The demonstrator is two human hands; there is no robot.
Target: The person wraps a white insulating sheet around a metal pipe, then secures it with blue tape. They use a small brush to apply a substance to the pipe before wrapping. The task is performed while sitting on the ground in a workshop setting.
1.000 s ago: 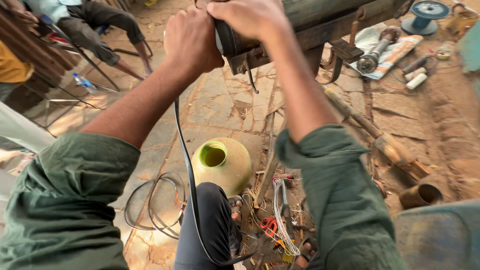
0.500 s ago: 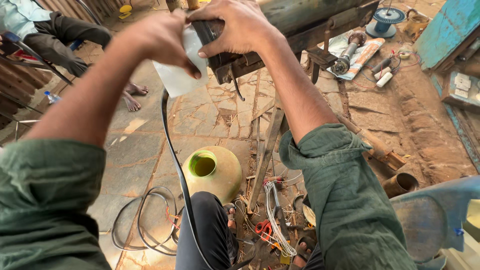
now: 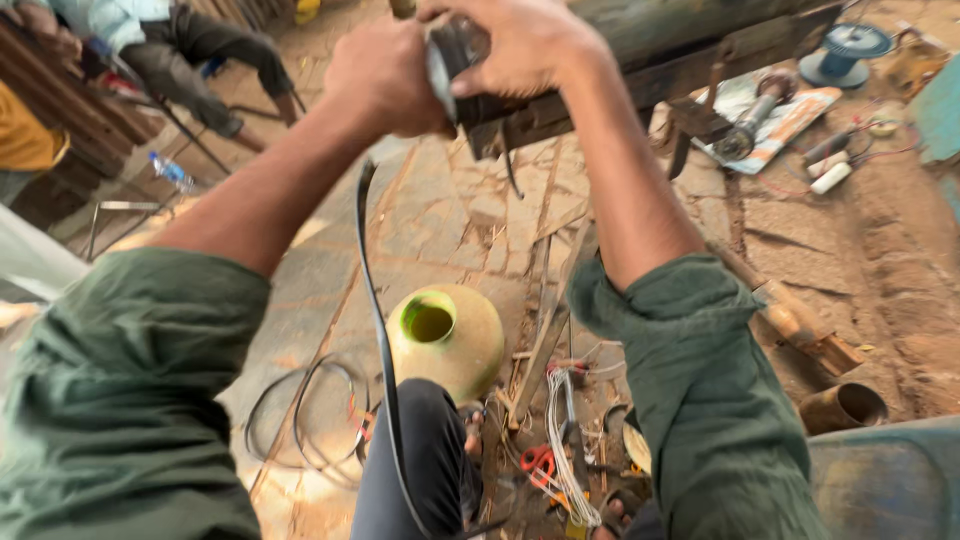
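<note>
Head view: both hands raised, left hand [image 3: 385,80] and right hand [image 3: 520,45] clenched tight around dark corded power tool [image 3: 465,75] pressed at wooden beam [image 3: 690,45], probably mid-work and needing steady pressure; below, yellow-green pot [image 3: 450,340], unlabelled; pale printed sheet [image 3: 775,110] far right.

The power tool [image 3: 470,75] looked dark, matt plastic with a glossy black rubber cable [image 3: 375,330]; the pot [image 3: 450,340] was smooth, dull yellow-green; the floor [image 3: 440,220] rough, dusty stone; the sleeves [image 3: 110,390] soft green cloth.
</note>
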